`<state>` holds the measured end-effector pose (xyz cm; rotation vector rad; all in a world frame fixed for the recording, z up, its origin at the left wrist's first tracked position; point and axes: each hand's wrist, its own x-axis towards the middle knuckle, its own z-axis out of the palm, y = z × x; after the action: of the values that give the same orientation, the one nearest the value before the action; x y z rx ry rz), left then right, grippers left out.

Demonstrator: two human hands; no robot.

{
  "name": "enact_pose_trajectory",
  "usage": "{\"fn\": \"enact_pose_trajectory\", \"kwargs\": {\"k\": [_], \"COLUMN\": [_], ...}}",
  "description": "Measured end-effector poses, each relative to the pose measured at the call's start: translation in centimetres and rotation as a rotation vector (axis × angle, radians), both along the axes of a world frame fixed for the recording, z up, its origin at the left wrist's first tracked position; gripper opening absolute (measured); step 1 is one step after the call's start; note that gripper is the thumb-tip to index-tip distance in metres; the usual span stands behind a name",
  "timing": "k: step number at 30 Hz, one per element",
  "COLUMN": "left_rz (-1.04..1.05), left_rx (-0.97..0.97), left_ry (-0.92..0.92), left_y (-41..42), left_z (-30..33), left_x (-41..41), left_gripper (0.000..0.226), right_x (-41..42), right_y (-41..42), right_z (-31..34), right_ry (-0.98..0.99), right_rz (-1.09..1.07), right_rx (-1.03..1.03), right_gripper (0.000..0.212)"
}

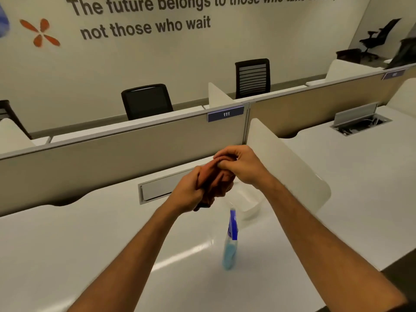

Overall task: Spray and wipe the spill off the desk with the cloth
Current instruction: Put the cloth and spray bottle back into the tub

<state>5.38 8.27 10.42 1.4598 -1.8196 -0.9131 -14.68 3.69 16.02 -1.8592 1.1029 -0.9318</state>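
Note:
A rust-orange cloth [217, 181] is bunched up in the air above the white desk [90, 239]. My left hand [188, 191] grips its lower part and my right hand [239, 165] pinches its upper edge. A clear spray bottle [230, 246] with blue liquid and a blue nozzle stands upright on the desk just below and in front of my hands, touched by neither. I cannot make out a spill on the desk surface.
A clear plastic container [247, 206] sits behind the bottle. A closed cable hatch [157, 188] lies at the desk's back. A beige partition [112, 152] and a white side divider [288, 163] bound the desk. Black chairs [146, 101] stand beyond.

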Motion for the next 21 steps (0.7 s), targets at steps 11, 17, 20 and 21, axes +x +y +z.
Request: {"fn": "enact_pose_trajectory", "kwargs": {"k": [11, 17, 20, 21], "left_rz": [-0.094, -0.002, 0.133, 0.181], "left_rx": [0.179, 0.328, 0.399, 0.416], "left_ry": [-0.003, 0.102, 0.144, 0.142], "left_y": [-8.8, -12.8, -15.0, -15.6], "left_z": [-2.9, -7.6, -10.5, -11.4], "left_x": [-3.5, -4.7, -5.2, -5.4], "left_gripper": [0.059, 0.047, 0.034, 0.033], "right_x": [-7.5, -8.6, -8.8, -8.9], "right_y": [-8.0, -12.7, -15.0, -15.7], "right_z": [-3.1, -7.9, -11.1, -12.3], "right_ry": [-0.165, -0.204, -0.246, -0.268], "right_rz": [-0.288, -0.384, -0.437, -0.450], "right_rx": [0.155, 0.366, 0.521, 0.575], "right_gripper": [0.018, 0.013, 0.016, 0.020]}}
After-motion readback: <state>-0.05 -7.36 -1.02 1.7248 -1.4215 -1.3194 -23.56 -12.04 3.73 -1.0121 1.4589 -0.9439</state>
